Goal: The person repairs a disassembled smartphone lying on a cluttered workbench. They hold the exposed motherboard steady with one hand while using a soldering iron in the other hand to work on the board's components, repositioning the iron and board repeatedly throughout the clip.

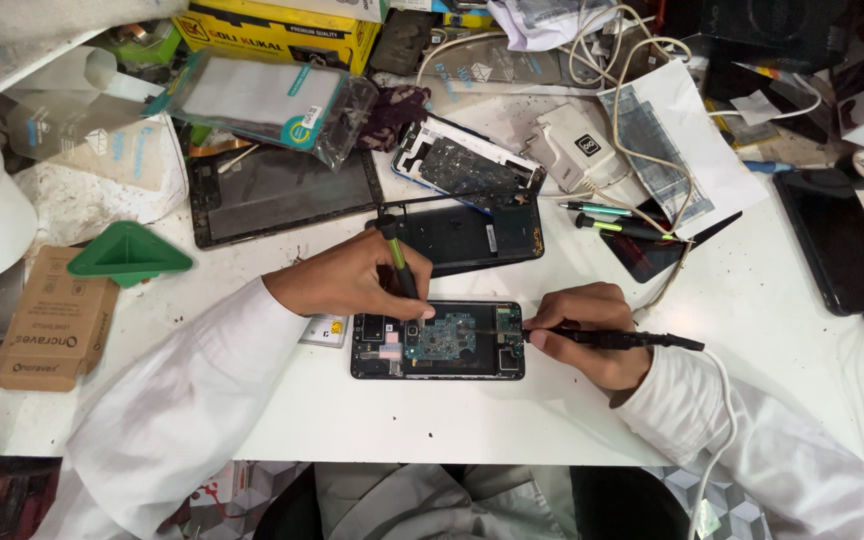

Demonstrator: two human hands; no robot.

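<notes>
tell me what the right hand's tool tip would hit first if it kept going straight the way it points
The right hand holds a corded black tool pointing left. Straight on, its tip would likely meet the blue circuit board in the opened phone; height above it is unclear.

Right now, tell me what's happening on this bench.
A person in white sleeves works on an opened phone lying flat on the white table, its circuit board exposed. The left hand holds a green-handled screwdriver upright, tip down on the board. The right hand holds a black corded tool level, its tip at the phone's right end. Other opened phones, loose covers, spare screwdrivers and a green triangular pick lie around.
</notes>
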